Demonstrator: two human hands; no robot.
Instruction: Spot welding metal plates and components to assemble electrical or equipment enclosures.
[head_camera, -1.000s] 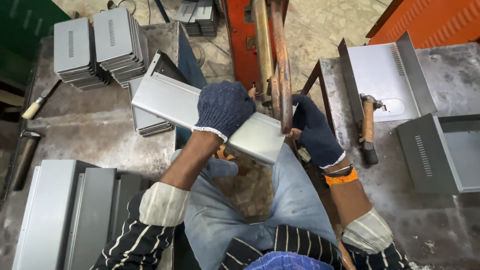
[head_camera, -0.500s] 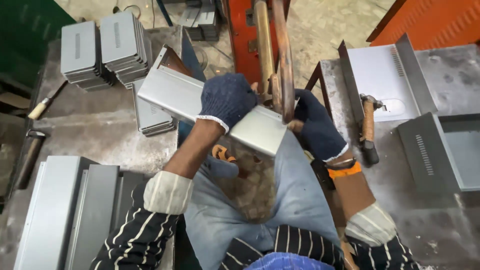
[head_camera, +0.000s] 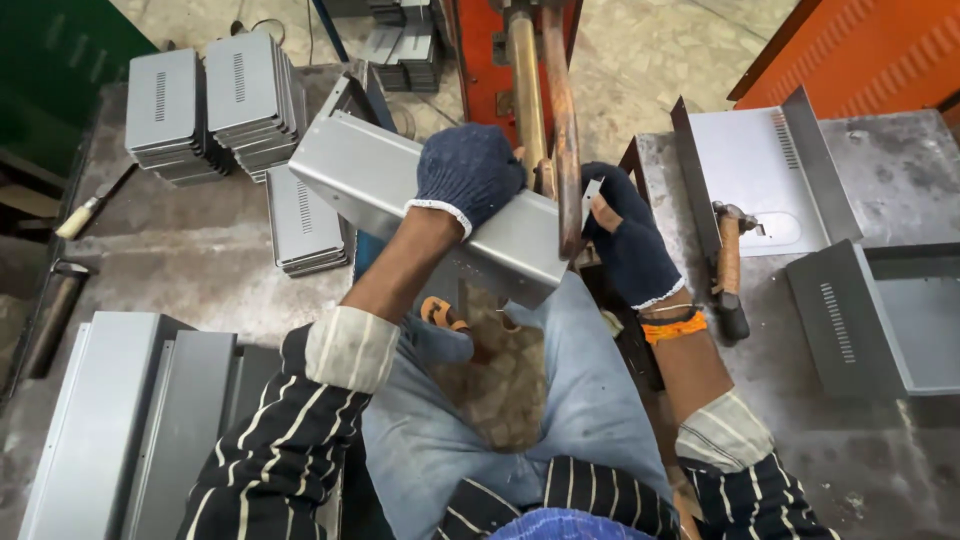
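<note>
Head view: looking down on a seated person's lap, two gloved hands and a folded metal part held up against a machine.
Left hand: the left hand, in a dark blue knit glove, lies over the top of the grey sheet-metal channel, fingers curled over its far edge and clamped on it.
Right hand: the right hand, gloved the same, is closed on the right end of the channel, pinching a small metal tab beside the rods.
Channel, place: above the person's knees, in the middle of the scene, its right end touching the two upright copper rods of the orange machine.
Channel, long axis: it runs from far left down to near right, tilted, the left end higher up and free, the right end at the rods.
Left bench: stacks of vented grey covers stand far left; long folded panels lie near left.
Right bench: a hammer with a wooden handle lies just right of the right hand, beside an open grey tray; another vented part lies nearer.
</note>
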